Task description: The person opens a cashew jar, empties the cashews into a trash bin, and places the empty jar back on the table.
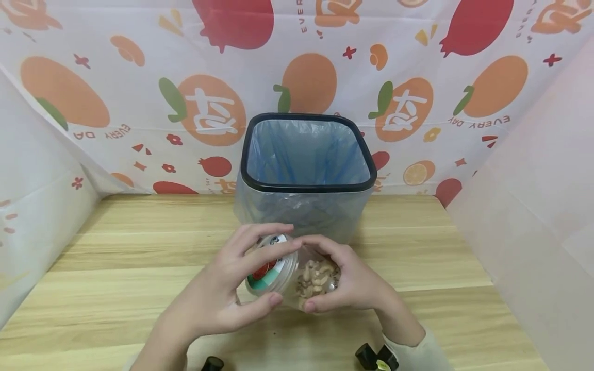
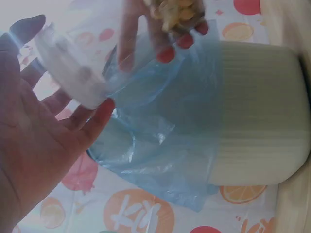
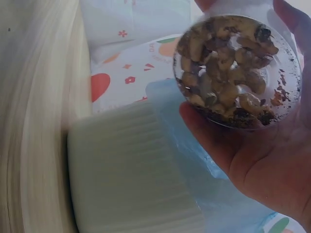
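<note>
Their left hand (image 1: 223,288) grips the lid (image 1: 267,278), right hand (image 1: 355,275) the nut jar (image 1: 317,278) between them: likely a twist, calling next for firm counter-turning.

A pale off-white sleeve (image 1: 417,354) is worn on the right arm, its plain hem seen on the forearm behind the right hand (image 1: 348,281), while behind the left hand (image 1: 227,283) only a sliver of a pale left sleeve (image 1: 130,364) is shown. Both hands are bare. Short black cylindrical pieces (image 1: 366,356) are seen close by the right sleeve, one marked with a yellow label (image 1: 383,365), and a similar black piece (image 1: 213,364) is found behind the left hand; how they are attached cannot be told.
</note>
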`<state>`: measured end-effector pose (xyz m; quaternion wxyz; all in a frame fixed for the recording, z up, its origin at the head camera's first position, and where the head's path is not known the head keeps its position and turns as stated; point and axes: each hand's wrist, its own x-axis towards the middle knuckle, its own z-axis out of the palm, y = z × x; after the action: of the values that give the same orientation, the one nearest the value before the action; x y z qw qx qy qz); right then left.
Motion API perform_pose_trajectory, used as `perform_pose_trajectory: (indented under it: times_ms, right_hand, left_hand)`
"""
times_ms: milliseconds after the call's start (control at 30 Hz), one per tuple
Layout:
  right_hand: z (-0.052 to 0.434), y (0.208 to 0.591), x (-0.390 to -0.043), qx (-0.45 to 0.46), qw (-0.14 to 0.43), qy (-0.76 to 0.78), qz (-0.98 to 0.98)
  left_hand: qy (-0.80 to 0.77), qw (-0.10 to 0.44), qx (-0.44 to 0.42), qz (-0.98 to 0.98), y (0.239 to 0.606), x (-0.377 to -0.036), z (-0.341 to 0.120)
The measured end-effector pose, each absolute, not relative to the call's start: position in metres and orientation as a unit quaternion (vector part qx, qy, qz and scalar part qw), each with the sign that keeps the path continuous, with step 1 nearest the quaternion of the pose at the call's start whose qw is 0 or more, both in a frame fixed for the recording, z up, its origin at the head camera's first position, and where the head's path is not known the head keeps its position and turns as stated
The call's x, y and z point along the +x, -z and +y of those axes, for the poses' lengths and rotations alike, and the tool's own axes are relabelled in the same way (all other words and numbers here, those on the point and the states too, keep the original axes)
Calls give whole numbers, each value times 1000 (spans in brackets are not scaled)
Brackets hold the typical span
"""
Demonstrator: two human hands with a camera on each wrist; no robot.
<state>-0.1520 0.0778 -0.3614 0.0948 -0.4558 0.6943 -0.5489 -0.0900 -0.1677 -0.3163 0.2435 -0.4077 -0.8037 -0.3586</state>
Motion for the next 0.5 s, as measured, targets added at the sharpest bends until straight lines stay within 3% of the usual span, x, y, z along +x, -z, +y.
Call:
perform_pose_trajectory:
  times_ms: [233,500]
  right_hand:
    - [78,356,-150,-464,98,532,701]
    - [72,359,-145,-436,15,508,742]
  left_hand:
    - [348,239,-422,-802,312,-89,-175]
    - [328,244,-361,-838,314,-88,-177]
